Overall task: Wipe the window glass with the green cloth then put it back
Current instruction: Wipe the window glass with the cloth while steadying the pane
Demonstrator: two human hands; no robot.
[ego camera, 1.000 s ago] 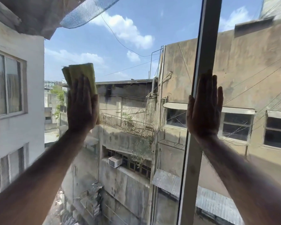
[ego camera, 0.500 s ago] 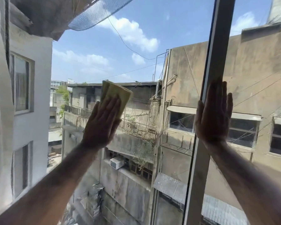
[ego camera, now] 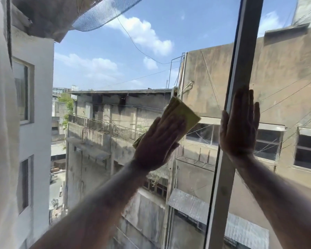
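My left hand [ego camera: 156,142] lies flat on the window glass [ego camera: 106,60], pressing the folded green cloth [ego camera: 185,114] against it. The cloth's upper corner sticks out beyond my fingertips, just left of the grey window frame bar [ego camera: 240,72]. My right hand [ego camera: 240,126] rests open, fingers together and pointing up, flat against that frame bar and the right pane. Both forearms reach up from the bottom of the view.
A white curtain [ego camera: 0,141] hangs along the left edge. The vertical frame bar splits the window into a wide left pane and a narrower right pane. Outside are concrete buildings, cables and blue sky.
My left hand has slid the cloth across the glass from the upper left down and rightward, close to the frame bar. My right hand has stayed on the frame.
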